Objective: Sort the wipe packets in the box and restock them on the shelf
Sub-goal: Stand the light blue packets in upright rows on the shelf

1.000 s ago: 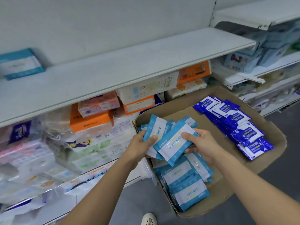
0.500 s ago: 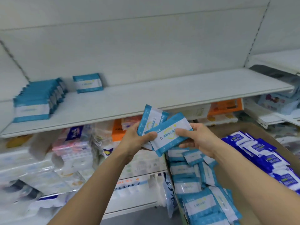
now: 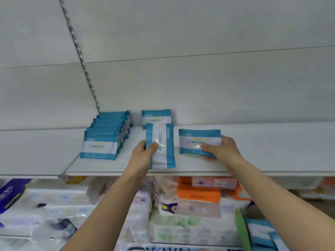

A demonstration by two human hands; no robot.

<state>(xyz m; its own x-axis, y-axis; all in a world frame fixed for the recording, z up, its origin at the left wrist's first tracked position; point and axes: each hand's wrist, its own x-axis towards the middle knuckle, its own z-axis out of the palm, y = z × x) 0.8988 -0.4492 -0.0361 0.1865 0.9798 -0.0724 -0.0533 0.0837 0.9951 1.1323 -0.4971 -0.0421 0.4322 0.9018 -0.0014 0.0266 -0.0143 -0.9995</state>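
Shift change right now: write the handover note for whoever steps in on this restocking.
Left hand grips one light-blue packet, turned on end, above the shelf.
Right hand pinches a second packet, held lengthwise, further right.
Done: a row of upright packets stands at the shelf's left; a single packet leans on the back wall behind the left hand's.
Left: set both held packets down; the box is out of view, so what remains cannot be told.

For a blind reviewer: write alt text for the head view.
Two bare hands hold light blue wipe packets over a white shelf: the left hand grips one packet turned on end, the right hand another held level. A row of matching packets stands at left, with one more against the back wall.
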